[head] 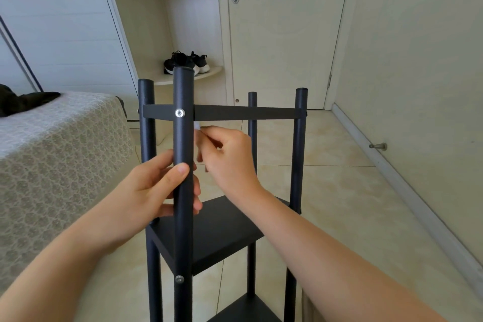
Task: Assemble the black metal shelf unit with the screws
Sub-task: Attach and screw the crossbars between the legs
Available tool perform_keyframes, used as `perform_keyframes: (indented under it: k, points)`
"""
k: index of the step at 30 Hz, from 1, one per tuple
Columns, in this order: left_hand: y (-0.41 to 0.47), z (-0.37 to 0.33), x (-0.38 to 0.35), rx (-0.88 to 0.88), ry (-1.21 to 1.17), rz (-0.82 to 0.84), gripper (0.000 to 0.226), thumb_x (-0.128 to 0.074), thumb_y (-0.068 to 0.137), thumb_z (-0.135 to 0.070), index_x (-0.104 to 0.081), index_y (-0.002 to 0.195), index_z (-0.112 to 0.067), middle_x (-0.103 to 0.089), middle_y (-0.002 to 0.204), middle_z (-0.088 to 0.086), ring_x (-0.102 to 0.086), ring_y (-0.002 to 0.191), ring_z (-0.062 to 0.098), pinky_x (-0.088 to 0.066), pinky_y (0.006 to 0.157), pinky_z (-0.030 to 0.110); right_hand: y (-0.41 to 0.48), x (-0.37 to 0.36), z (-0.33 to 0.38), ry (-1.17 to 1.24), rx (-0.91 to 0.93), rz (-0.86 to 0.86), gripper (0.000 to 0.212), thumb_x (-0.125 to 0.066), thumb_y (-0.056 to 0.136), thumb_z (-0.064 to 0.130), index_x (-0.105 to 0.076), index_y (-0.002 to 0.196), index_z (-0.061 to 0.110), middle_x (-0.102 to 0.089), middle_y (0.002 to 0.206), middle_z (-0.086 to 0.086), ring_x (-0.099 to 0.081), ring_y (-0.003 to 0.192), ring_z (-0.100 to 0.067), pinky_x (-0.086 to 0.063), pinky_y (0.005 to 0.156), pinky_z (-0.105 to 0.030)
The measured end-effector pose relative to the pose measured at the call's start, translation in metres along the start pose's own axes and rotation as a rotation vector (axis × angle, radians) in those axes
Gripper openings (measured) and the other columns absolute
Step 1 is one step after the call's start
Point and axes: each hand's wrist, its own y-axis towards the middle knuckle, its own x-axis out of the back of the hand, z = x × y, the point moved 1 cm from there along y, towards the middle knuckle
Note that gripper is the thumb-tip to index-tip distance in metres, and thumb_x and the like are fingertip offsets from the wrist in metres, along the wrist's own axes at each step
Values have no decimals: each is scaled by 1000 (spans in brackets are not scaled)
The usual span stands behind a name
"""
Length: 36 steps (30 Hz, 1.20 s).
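**Left hand** (159,185): wrapped round the near post (183,138), thumb laid across its front face and fingers curled behind.

**Right hand** (230,157): just behind and to the right of the near post, fingers bunched. The fingertips pinch a small pale piece (197,125); what it is cannot be told.

**Key relation:** the upper screw (179,113) sits on the near post above both hands, where the top shelf (245,112) meets it. Its axis probably runs level, front to back through the post. The right hand is the nearer one and lies on the far side, so the next move likely goes up and leftward to the back of that joint.

**Black metal shelf unit:** stands upright directly before the person. It has four round, matt, finely textured tubes and flat sheet shelves with folded edges. The middle shelf (217,230) lies below the hands, and the lower screw (179,279) is farther down the near post. Both screw heads are bright and round.

**Surroundings:** glossy beige floor tiles (326,191) lie beyond the post, and a patterned woven bed cover (52,151) lies to its left.
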Motion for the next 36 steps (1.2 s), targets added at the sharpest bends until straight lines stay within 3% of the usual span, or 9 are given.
perform_keyframes:
  k: [2, 6, 10, 13, 18, 21, 26, 31, 36]
  points:
    - [0, -2, -2, 8, 3, 1, 44, -53, 87, -45, -58, 114, -11, -72, 91, 14, -74, 87, 34, -63, 77, 38, 0, 9, 4, -25, -32, 34, 29, -60, 97, 14, -68, 69, 11, -55, 53, 9, -53, 50, -7, -47, 55, -23]
    - [-1, -5, -5, 14, 0, 0, 43, -52, 88, -44, -58, 112, -8, -72, 90, 14, -75, 85, 34, -62, 74, 34, 0, 25, 13, -61, -67, 71, 22, -63, 94, 11, -75, 78, 3, -56, 54, 6, -51, 51, -5, -44, 56, -20]
    - [-1, -7, -8, 13, 14, -1, 44, -51, 88, -43, -57, 112, -7, -72, 89, 14, -75, 85, 33, -62, 74, 34, -1, 37, 18, -83, -66, 113, 26, -62, 94, 12, -73, 74, -1, -57, 54, -10, -53, 54, -18, -48, 65, -36]
    - [-1, -8, -9, 15, 26, -2, 44, -51, 89, -44, -57, 112, -7, -72, 89, 14, -75, 85, 33, -62, 74, 34, -1, 39, 21, -86, -50, 112, 28, -62, 94, 12, -72, 72, -2, -58, 57, -14, -55, 56, -22, -48, 66, -38]
    - [0, -8, -11, 10, 39, -3, 45, -51, 88, -45, -57, 112, -8, -72, 89, 13, -75, 84, 32, -62, 74, 33, -1, 35, 22, -165, 4, 84, 33, -62, 95, 13, -66, 62, 10, -62, 56, -2, -59, 57, -10, -49, 65, -22]
    - [1, -8, -10, 12, 43, 6, 44, -51, 88, -45, -56, 110, -7, -72, 89, 14, -75, 85, 32, -62, 74, 33, -5, 29, 20, -193, 22, 53, 29, -61, 97, 16, -70, 69, 10, -66, 62, 2, -61, 60, -3, -47, 65, -12]
    - [0, -7, -8, 3, 52, 19, 43, -51, 90, -45, -56, 111, -8, -72, 91, 13, -75, 85, 31, -62, 74, 31, -7, 20, 10, -132, 44, 8, 26, -59, 98, 14, -74, 80, 3, -71, 70, -1, -67, 66, -12, -57, 70, -31]
    - [-1, -7, -6, 2, 45, 16, 44, -50, 89, -46, -56, 112, -9, -72, 90, 12, -75, 84, 31, -60, 70, 29, -8, 3, 1, -97, 113, -82, 25, -60, 98, 11, -69, 75, 3, -61, 66, 8, -60, 61, -8, -47, 62, -17]
    - [2, -7, -6, 1, 30, 26, 44, -50, 89, -44, -55, 111, -7, -71, 89, 13, -75, 84, 31, -60, 70, 27, -4, -11, -9, -41, 116, -155, 27, -60, 98, 12, -65, 73, 2, -60, 59, -6, -56, 55, -15, -49, 58, -34]
